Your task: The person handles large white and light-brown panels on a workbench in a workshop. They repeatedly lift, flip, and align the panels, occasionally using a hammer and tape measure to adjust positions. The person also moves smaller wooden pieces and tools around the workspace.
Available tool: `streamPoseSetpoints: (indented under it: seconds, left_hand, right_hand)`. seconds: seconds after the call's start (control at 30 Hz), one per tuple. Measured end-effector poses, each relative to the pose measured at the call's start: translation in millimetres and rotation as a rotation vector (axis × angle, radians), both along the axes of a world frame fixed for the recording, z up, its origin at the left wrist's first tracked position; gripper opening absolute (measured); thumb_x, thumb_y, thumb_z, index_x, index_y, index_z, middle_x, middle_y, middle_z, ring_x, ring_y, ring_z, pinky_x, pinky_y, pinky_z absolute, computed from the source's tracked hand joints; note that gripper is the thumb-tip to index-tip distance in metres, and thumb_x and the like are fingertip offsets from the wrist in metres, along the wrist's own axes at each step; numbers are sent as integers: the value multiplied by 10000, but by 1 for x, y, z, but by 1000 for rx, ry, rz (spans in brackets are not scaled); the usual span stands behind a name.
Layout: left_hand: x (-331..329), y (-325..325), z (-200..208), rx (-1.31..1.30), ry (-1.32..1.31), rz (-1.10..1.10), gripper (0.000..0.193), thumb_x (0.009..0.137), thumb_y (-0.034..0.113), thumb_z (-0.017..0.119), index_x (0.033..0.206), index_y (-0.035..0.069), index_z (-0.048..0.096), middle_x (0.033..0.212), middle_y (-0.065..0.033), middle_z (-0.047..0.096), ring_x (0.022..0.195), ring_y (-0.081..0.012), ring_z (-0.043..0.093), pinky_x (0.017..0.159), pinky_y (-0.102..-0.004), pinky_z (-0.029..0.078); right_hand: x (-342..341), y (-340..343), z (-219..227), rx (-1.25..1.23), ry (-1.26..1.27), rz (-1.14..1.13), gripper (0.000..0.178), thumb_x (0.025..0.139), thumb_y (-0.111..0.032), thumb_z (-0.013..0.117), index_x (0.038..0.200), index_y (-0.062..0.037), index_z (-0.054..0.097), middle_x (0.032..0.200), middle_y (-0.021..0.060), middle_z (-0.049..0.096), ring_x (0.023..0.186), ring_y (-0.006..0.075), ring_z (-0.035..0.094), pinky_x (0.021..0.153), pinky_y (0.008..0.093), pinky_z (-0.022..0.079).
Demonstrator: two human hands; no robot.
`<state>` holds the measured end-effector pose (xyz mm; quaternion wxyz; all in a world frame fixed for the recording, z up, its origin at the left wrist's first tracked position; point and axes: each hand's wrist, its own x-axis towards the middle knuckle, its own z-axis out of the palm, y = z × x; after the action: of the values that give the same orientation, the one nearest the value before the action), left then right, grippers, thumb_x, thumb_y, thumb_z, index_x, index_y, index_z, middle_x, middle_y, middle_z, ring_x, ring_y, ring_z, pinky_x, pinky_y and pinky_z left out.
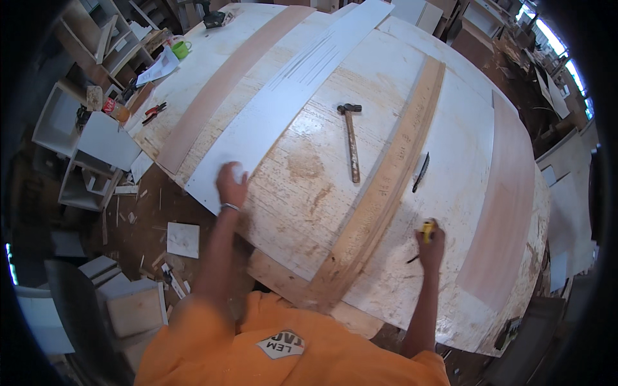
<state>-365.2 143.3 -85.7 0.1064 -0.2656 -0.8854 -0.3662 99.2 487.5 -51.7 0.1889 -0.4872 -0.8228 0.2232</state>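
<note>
My left hand (pixel 230 185) is at the near end of a long white board (pixel 283 96), its fingers curled on the board by its right edge; it is slightly blurred. Dark lines streak the board's far half. My right hand (pixel 432 248) is closed round a yellow tape measure (pixel 427 230) above the right part of the table. A thin dark stick, perhaps a pencil (pixel 412 259), shows beside that hand. Between my hands lie a claw hammer (pixel 352 141) with a wooden handle and a long brown wooden plank (pixel 386 186). A slim black tool (pixel 421 172) rests right of the plank.
Reddish-brown strips lie on the table's left (pixel 225 96) and right (pixel 499 206). At the far left are red-handled pliers (pixel 154 112), a green mug (pixel 181 49), a bottle (pixel 116 110) and a cordless drill (pixel 214 18). White cabinet parts (pixel 109 141) and offcuts (pixel 183 239) crowd the floor.
</note>
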Motion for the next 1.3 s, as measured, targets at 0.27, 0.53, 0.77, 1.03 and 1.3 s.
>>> streamPoseSetpoints:
  seconds: [0.27, 0.53, 0.77, 1.03, 1.3]
  left_hand:
    - [-116, -63, 36, -707, -364, 66, 845, 799, 629, 678, 1359, 37, 457, 1251, -277, 573, 1151, -379, 567, 971, -451, 459]
    - [-18, -74, 109, -39, -763, -317, 403, 994, 335, 554, 1078, -50, 636, 814, -90, 666, 761, -153, 584, 726, -335, 482]
    - [156, -49, 130, 332, -485, -412, 363, 960, 264, 613, 1093, -74, 603, 946, -199, 681, 840, -241, 633, 776, -377, 485]
    - [341, -47, 67, 237, -708, -505, 338, 966, 290, 592, 892, -38, 572, 783, -193, 615, 734, -306, 600, 699, -420, 458]
    - [447, -47, 38, -129, -775, -443, 423, 975, 369, 545, 823, -25, 544, 746, -196, 580, 693, -340, 548, 666, -419, 433]
  right_hand:
    - [-248, -242, 18, 111, -410, 726, 740, 839, -421, 693, 1467, -161, 400, 1428, 266, 426, 1285, 401, 475, 1046, 458, 413]
    - [-299, -295, 58, -772, 439, -119, 577, 935, -425, 596, 1303, 13, 522, 1124, 261, 629, 1070, 392, 601, 953, 408, 451]
    - [-143, -281, 113, -261, 453, -224, 437, 937, -382, 609, 965, 54, 615, 817, 244, 650, 786, 368, 636, 700, 440, 484]
    - [55, -294, 45, -135, 426, -324, 400, 948, -278, 605, 1231, 0, 553, 954, 284, 661, 912, 418, 664, 779, 445, 506]
    - [184, -305, 8, -299, 275, -312, 593, 982, -243, 549, 1476, 6, 337, 1262, 333, 568, 1220, 406, 556, 1003, 412, 437]
